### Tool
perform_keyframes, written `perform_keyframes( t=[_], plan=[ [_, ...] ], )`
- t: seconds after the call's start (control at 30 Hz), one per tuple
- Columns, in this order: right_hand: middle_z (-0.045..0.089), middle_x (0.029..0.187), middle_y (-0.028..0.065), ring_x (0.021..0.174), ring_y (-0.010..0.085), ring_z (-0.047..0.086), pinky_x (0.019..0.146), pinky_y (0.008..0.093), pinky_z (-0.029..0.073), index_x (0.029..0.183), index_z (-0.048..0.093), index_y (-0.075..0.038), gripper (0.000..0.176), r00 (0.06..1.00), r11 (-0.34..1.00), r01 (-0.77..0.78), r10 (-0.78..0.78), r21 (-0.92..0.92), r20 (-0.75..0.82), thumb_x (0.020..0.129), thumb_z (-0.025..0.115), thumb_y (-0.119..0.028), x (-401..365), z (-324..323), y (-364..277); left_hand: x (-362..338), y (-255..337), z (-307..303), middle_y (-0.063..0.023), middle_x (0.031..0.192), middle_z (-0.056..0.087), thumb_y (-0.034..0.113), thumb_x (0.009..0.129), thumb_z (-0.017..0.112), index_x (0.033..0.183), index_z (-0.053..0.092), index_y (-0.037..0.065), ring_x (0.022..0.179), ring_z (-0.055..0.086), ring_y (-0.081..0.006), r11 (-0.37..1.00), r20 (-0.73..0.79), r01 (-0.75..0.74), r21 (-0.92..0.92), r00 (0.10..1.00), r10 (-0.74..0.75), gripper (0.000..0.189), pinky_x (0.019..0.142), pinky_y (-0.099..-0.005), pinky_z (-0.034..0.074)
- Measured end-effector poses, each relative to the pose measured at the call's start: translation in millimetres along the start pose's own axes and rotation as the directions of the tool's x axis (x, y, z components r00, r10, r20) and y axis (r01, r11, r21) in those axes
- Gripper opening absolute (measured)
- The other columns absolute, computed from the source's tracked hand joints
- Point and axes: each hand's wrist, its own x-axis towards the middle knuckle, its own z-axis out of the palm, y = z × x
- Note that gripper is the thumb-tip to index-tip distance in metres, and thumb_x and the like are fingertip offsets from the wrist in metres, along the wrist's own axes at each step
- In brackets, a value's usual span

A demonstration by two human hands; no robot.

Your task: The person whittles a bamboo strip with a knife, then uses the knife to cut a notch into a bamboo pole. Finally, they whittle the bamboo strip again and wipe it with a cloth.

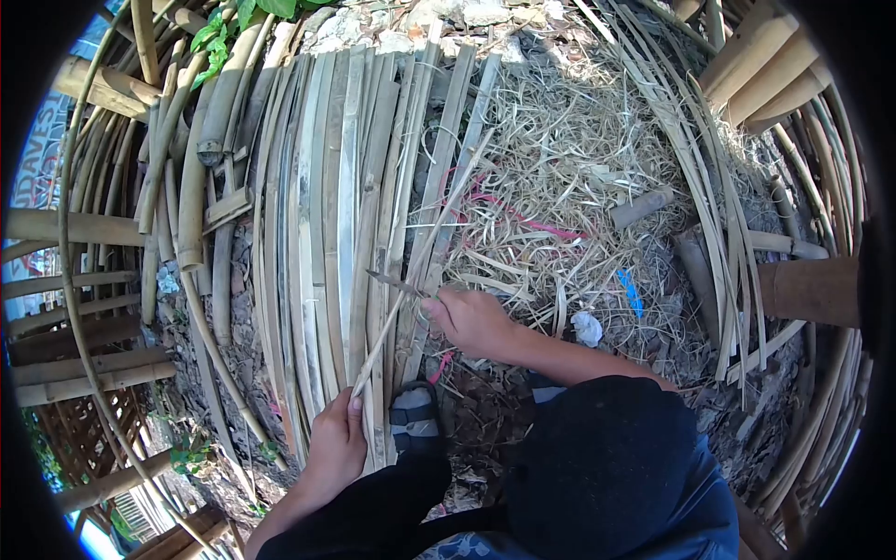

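My left hand (338, 437) grips the near end of a thin bamboo strip (455, 199), which slants up and to the right over other strips. In my right hand (474, 323) is a knife (388, 281), its handle mostly hidden in the closed fingers. The blade points left and crosses the slanting strip a little beyond my left hand. Beneath both lies a row of long split bamboo slats (329, 215), side by side on the ground.
A pile of pale shavings (551, 177) covers the ground at the right, with a pink ribbon (551, 230), a blue scrap (630, 293) and a short bamboo piece (642, 208). Bamboo poles (210, 103) stand at the left. Loose strips (695, 177) lean at the right. My sandalled foot (413, 415) is beside the slats.
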Motion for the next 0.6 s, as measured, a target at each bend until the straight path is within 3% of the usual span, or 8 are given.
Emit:
perform_keyframes(
  t=[0.07,0.13,0.27,0.4,0.6],
  plan=[
    [0.062,0.065,0.0217,0.059,0.0429,0.064,0.057,0.0528,0.051,0.089,0.059,0.003,0.049,1.000,1.000,-0.006,0.006,0.012,-0.004,0.105,0.042,-0.040,-2,7,2,3,-8,7,-0.0218,0.062,0.050,0.022,0.109,0.039,0.103,0.057,-0.006,0.056,0.053,-0.0392,0.999,-0.046,-0.035,0.027,0.998,0.036,0.034,0.058,-0.0444,0.042],
    [0.062,0.061,0.0193,0.056,0.0407,0.064,0.052,0.0512,0.051,0.087,0.060,0.002,0.048,0.999,0.996,-0.032,0.033,-0.079,0.015,0.104,0.045,-0.040,-4,11,5,5,-12,9,-0.0316,0.080,0.060,0.017,0.107,0.041,0.114,0.056,-0.008,0.073,0.060,-0.0511,0.994,0.123,0.107,-0.028,0.987,-0.103,0.029,0.065,-0.0516,0.045],
    [0.058,0.056,0.0172,0.051,0.0388,0.062,0.050,0.0502,0.050,0.084,0.057,0.000,0.044,1.000,0.987,0.001,-0.004,-0.158,-0.018,0.105,0.045,-0.038,-7,15,6,5,-6,7,-0.0336,0.082,0.061,0.014,0.106,0.043,0.116,0.055,-0.010,0.075,0.061,-0.0527,0.988,0.186,0.144,-0.047,0.974,-0.133,0.029,0.065,-0.0520,0.047],
    [0.058,0.054,0.0164,0.049,0.0374,0.061,0.047,0.0482,0.050,0.082,0.058,-0.001,0.045,1.000,0.977,0.016,-0.019,-0.212,-0.009,0.104,0.047,-0.039,-4,6,9,4,-6,8,-0.0357,0.085,0.061,0.010,0.103,0.044,0.120,0.051,-0.013,0.079,0.062,-0.0541,0.997,0.148,0.069,-0.028,0.987,-0.064,0.029,0.068,-0.0544,0.049],
    [0.060,0.055,0.0177,0.050,0.0383,0.063,0.049,0.0479,0.051,0.077,0.059,-0.001,0.049,0.997,0.948,-0.079,0.071,-0.309,-0.037,0.104,0.047,-0.040,7,-9,23,4,-13,7,-0.0370,0.088,0.061,0.007,0.102,0.045,0.122,0.049,-0.014,0.081,0.061,-0.0542,0.999,0.144,0.035,0.019,0.989,-0.037,0.029,0.070,-0.0556,0.049]
  ],
)
